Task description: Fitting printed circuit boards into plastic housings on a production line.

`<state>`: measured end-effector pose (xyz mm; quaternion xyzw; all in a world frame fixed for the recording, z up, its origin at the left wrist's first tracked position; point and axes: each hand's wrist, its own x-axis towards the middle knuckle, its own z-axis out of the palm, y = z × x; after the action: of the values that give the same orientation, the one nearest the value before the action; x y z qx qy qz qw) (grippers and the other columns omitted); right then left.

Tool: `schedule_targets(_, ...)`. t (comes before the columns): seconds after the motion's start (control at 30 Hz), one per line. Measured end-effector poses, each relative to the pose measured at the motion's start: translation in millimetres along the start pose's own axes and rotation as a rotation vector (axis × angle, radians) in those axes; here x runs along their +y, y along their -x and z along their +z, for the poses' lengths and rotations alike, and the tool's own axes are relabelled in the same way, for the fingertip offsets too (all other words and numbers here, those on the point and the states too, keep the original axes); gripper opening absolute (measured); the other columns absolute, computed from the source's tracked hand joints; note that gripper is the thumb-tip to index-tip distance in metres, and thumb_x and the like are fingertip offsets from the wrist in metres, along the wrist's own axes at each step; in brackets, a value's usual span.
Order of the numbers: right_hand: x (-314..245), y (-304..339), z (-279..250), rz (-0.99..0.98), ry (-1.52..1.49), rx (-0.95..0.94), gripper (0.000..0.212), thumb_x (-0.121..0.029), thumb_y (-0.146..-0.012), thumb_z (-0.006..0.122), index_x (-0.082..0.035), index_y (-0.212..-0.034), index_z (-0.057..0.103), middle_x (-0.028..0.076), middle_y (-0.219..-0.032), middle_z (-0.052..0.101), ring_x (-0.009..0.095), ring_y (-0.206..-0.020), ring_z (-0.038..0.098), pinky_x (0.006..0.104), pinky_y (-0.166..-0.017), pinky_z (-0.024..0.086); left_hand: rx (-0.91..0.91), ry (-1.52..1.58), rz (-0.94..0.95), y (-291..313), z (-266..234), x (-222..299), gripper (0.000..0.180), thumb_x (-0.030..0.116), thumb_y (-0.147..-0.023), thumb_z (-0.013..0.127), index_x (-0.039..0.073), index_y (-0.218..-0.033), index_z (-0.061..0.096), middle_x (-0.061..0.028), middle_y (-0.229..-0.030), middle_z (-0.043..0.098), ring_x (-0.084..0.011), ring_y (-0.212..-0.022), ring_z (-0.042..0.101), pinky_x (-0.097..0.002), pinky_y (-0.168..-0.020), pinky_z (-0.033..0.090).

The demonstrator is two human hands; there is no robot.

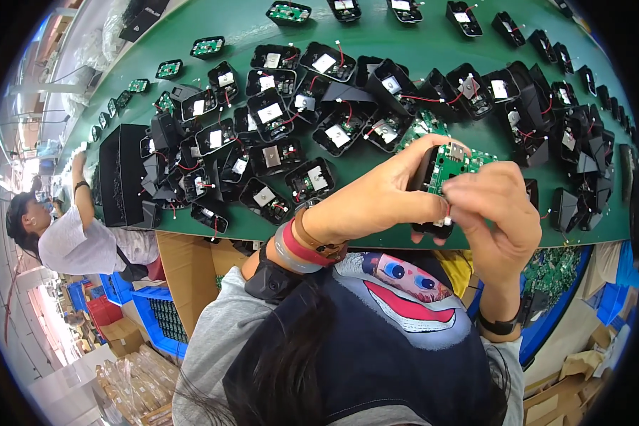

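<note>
My left hand (402, 190) is closed around a black plastic housing (423, 170), held just above the table's near edge. A green circuit board (449, 165) with a metal port at its far end sits at the housing's open face; how deep it is seated cannot be told. My right hand (503, 207) bends its fingers over the board's right side, thumb and fingertips drawn together at its near part. A bit of red and white shows by these fingertips, but what they pinch is hidden. Behind my hands lie loose green circuit boards (426, 126).
Black housings with red wires (268, 113) crowd the green table (376, 34), with another heap (582, 163) at right. A black box (123, 177) stands at left, near a co-worker (85, 245). Below are a cardboard box (181, 266), a blue crate (143, 312) and a board-filled bin (557, 277).
</note>
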<state>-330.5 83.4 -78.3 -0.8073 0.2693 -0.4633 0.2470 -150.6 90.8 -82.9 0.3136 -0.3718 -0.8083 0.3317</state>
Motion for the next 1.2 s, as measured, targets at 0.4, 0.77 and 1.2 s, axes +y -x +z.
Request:
schedule_targets(0.4, -29, 8, 8, 0.372, 0.164, 0.113, 0.009, 0.000, -0.078, 0.062, -0.002, -0.087, 0.061, 0.009, -0.089, 0.045, 0.018, -0.072, 0.049, 0.0273, -0.066, 0.041, 0.102, 0.143, 0.097, 4, 15, 4, 0.062, 0.005, -0.073, 0.056, 0.004, -0.129, 0.030, -0.0083, -0.103, 0.049, -0.0123, -0.078, 0.057, -0.0222, -0.049, 0.049)
schedule_targets(0.77, -24, 2, -1, 0.210, 0.440, -0.019, 0.006, 0.000, -0.081, 0.059, 0.001, -0.088, 0.059, 0.012, -0.100, 0.044, 0.019, -0.082, 0.049, 0.0261, -0.068, 0.043, 0.196, -0.370, 0.359, 7, 15, -3, 0.067, 0.003, -0.068, 0.060, 0.005, -0.129, 0.032, -0.0064, -0.108, 0.048, -0.0119, -0.094, 0.052, -0.0241, -0.080, 0.044)
schedule_targets(1.2, -27, -7, -1, 0.173, 0.557, -0.213, 0.014, 0.007, -0.074, 0.058, 0.003, -0.087, 0.057, 0.013, -0.098, 0.044, 0.022, -0.071, 0.046, 0.0291, -0.059, 0.039, 0.303, -0.509, 0.210, 7, 16, -4, 0.055, 0.007, -0.067, 0.060, 0.003, -0.119, 0.043, -0.0044, -0.102, 0.049, -0.0116, -0.089, 0.049, -0.0232, -0.080, 0.041)
